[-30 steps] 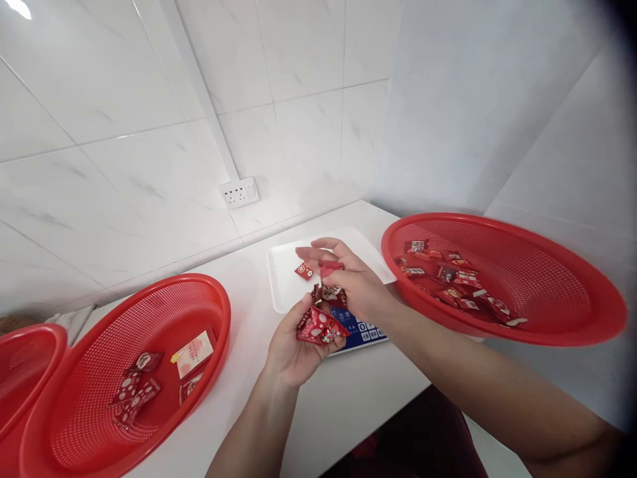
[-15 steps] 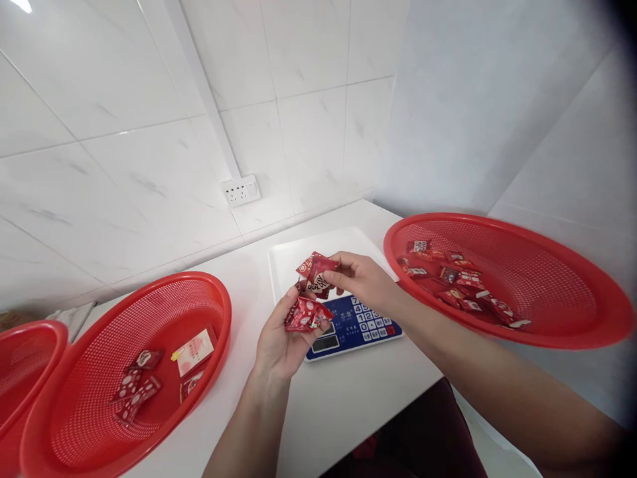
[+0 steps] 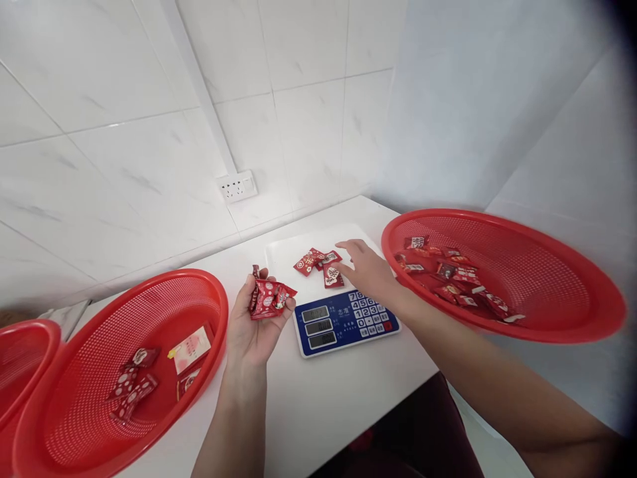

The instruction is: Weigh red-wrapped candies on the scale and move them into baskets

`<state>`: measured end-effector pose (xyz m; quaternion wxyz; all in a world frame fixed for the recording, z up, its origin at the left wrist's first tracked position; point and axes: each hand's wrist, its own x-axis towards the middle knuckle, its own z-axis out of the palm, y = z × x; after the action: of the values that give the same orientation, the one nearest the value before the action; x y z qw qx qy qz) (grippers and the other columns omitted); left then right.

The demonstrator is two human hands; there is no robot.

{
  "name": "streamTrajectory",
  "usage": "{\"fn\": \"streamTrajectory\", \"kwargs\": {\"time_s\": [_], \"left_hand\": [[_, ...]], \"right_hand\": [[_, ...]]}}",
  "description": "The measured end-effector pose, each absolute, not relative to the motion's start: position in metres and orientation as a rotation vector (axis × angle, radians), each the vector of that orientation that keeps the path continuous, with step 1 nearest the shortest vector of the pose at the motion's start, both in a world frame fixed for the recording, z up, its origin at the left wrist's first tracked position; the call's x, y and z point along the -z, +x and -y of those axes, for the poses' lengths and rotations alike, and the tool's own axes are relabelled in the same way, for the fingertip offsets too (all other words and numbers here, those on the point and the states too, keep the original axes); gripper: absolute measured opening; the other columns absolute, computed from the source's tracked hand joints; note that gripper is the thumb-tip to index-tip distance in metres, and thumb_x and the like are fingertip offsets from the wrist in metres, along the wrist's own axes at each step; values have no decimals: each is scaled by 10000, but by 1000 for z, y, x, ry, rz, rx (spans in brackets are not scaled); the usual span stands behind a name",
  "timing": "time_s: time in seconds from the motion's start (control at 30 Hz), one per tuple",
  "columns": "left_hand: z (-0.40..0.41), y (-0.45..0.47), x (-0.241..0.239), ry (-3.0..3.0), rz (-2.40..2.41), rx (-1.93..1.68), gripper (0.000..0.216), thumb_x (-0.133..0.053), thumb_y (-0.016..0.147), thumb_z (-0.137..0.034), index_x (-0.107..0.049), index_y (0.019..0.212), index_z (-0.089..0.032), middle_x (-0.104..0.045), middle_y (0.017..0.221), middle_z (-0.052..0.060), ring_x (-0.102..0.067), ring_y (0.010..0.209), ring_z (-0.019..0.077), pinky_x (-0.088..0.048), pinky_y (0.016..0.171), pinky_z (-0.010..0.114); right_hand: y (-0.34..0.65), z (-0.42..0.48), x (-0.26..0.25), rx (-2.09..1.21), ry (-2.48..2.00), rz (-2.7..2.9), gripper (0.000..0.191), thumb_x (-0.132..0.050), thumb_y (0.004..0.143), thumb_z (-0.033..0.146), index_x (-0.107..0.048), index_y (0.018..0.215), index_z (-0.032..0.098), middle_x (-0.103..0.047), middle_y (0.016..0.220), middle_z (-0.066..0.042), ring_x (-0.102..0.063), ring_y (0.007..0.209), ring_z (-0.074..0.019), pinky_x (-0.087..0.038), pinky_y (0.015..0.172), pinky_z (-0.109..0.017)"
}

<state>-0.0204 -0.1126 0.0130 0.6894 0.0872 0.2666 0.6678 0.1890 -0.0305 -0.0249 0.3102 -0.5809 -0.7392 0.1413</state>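
My left hand (image 3: 259, 332) is palm up, its fingers curled around several small red wrapped candy packets (image 3: 269, 299). Over the right part of the weighing scale, my right hand (image 3: 365, 269) has its thumb and fingers apart and holds nothing. Just left of those fingertips, several red packets (image 3: 332, 274) lie on the white pan (image 3: 281, 255) of the scale. The scale's blue panel (image 3: 336, 335) carries number keys and three small displays, whose digits are too faint to read surely.
On the right stands a red mesh basket (image 3: 562, 292) holding many red packets. Another red basket (image 3: 199, 282) at left holds several packets and a pale card (image 3: 192, 350). A third basket (image 3: 30, 332) shows at the left edge. Behind the white table is a tiled wall with a socket (image 3: 237, 187).
My right hand has let go of red packets, which now lie on the scale pan. My left hand has moved left, away from the scale, keeping its packets.
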Motion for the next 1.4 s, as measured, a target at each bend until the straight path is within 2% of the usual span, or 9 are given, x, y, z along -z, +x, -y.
{"fn": "streamTrajectory", "kwargs": {"time_s": [0.1,0.23,0.47,0.87,1.03,1.23,1.4], "left_hand": [[112,-24,-14,192,-588,-1544,167,-466,909,-222,-624,879,-178,-698,780,-12,-649,665,139,-501,613,335],[111,-28,-16,222,-601,-1576,172,-464,911,-264,-609,854,-190,-708,804,-20,-653,667,132,-498,618,318],[108,-31,-16,300,-605,-1587,154,-505,889,-326,-600,843,-213,-715,802,-14,-655,674,140,-500,614,305],[106,-12,-6,384,-732,-1432,211,-461,903,-285,-637,842,-186,-690,748,11,-652,660,152,-535,594,309],[108,-2,1,510,-752,-1326,160,-500,872,-240,-648,865,-177,-694,748,29,-653,635,151,-550,602,303],[111,8,7,518,-742,-1197,133,-581,828,-227,-635,928,-158,-686,796,36,-667,671,143,-561,669,285],[111,7,9,524,-698,-1150,164,-650,774,-165,-622,934,-190,-675,808,11,-676,727,154,-563,742,340]], "right_hand": [[194,43,18,-336,-1452,1975,355,-449,875,393,-532,1178,227,-537,1239,-98,-601,905,-238,-485,733,-400],[208,65,15,-346,-1367,1954,279,-482,867,332,-575,1109,227,-580,1153,-78,-612,826,-194,-505,705,-361],[247,100,24,-330,-1467,1799,211,-545,836,303,-617,1025,245,-661,959,-46,-624,808,-196,-517,711,-370],[242,107,24,-420,-1456,1747,215,-553,834,313,-645,1009,230,-688,963,-48,-637,851,-199,-519,731,-359],[211,107,17,-608,-1260,1884,213,-547,840,328,-646,1005,239,-685,970,-42,-631,781,-172,-517,667,-310],[176,105,11,-836,-1014,1944,304,-563,838,359,-597,1110,226,-654,1048,-53,-622,813,-166,-502,668,-299],[169,102,14,-1164,-965,1774,317,-548,840,292,-554,1155,251,-677,904,-14,-652,755,-153,-531,696,-321]]}}
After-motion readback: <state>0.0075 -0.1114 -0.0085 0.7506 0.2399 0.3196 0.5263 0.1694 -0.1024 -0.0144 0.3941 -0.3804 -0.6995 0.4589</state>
